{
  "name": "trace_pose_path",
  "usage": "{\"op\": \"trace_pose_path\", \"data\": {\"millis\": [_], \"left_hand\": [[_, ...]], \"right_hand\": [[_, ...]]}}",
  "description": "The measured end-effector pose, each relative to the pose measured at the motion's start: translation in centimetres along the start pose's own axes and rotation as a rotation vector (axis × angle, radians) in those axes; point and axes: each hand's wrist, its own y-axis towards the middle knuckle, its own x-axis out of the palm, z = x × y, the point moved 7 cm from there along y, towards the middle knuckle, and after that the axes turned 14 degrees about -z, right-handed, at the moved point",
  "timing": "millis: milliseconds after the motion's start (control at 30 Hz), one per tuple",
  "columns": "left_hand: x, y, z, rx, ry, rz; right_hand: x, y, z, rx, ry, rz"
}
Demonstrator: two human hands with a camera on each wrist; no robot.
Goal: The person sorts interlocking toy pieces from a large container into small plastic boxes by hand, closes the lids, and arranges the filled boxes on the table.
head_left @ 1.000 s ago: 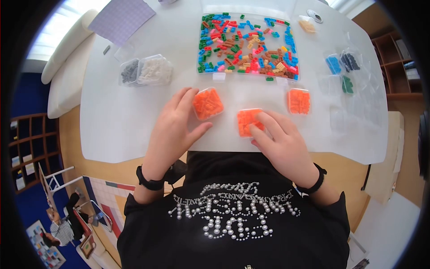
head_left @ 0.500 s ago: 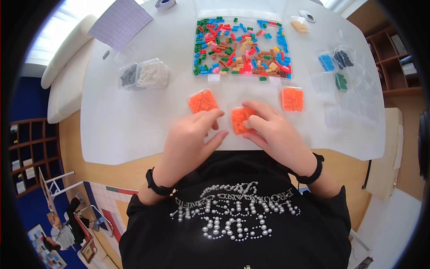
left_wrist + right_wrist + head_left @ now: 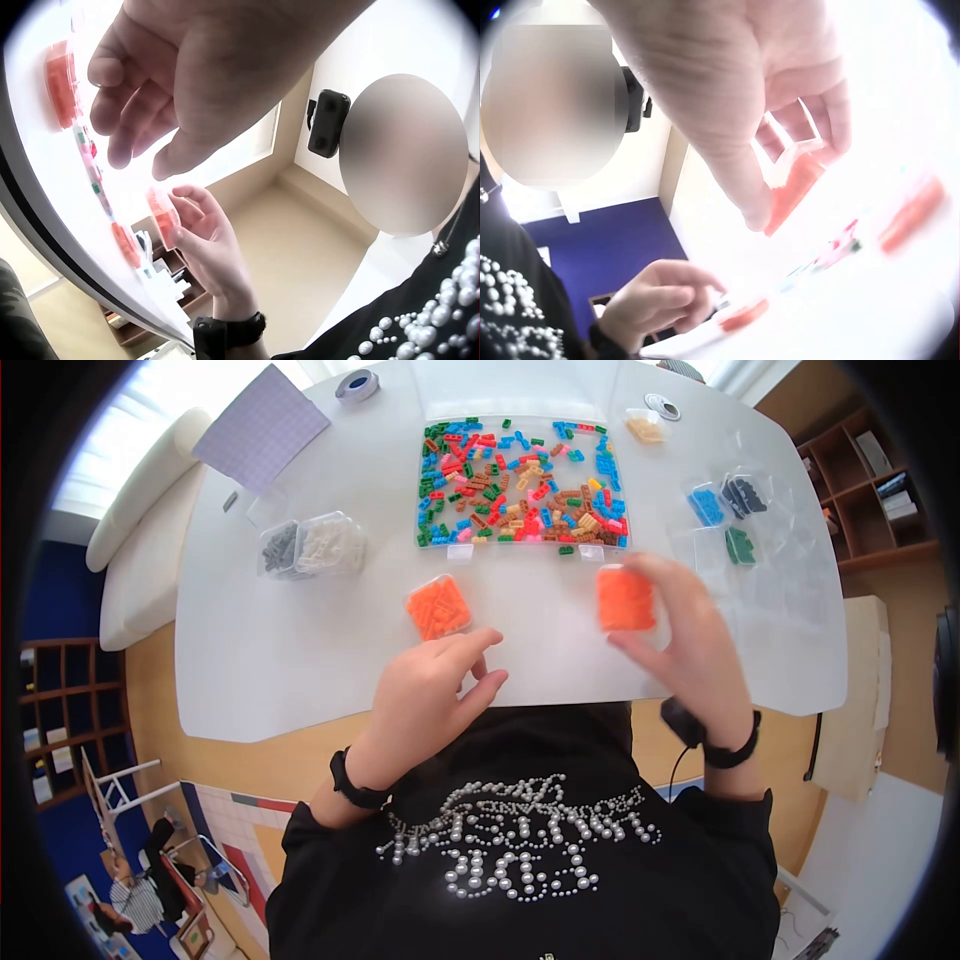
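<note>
We see a white table (image 3: 300, 660) with a clear tray of mixed colour bricks (image 3: 520, 480) at the far middle, small boxes of grey bricks (image 3: 279, 547) and white bricks (image 3: 328, 543) at left, a purple sheet (image 3: 262, 426), a tape roll (image 3: 356, 385), blue bricks (image 3: 706, 506) and green bricks (image 3: 740, 545) at right.

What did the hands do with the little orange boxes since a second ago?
The right hand took hold of the middle box of orange bricks, lifted it off the white table and carried it to the right, where it now covers the third orange box. The left hand let go of the left orange box and drew back, holding nothing. That box and the big tray of mixed bricks stayed put.
</note>
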Motion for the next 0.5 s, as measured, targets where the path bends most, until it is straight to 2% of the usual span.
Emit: {"op": "trace_pose_path", "data": {"millis": [33,67,133,167,233,367,433,500], "left_hand": [[0.0,0.0,-0.1,-0.007,-0.013,0.003],[-0.1,0.1,0.0,-0.001,-0.014,0.004],[-0.3,0.3,-0.3,-0.053,-0.019,-0.004],[-0.5,0.3,-0.4,-0.053,-0.019,0.002],[-1.2,-0.3,-1.7,-0.176,-0.013,0.042],[-4.1,-0.8,-3.3,-0.211,0.145,0.172],[-3.9,-1.0,-4.9,-0.296,0.22,0.076],[-3.7,-1.0,-5.5,-0.282,0.255,0.069]], "right_hand": [[-1.0,0.0,1.2,0.079,-0.03,0.034],[-1.2,-0.1,2.1,0.081,-0.035,0.038],[-0.3,0.2,3.8,0.127,-0.066,-0.063],[-0.3,0.3,4.1,0.121,-0.07,-0.064],[0.3,0.7,4.2,0.11,-0.077,-0.141],[0.6,1.3,4.3,0.076,-0.106,-0.157],[0.8,1.5,3.9,0.129,-0.129,-0.185],[0.5,1.7,2.0,0.103,-0.102,-0.228]]}}
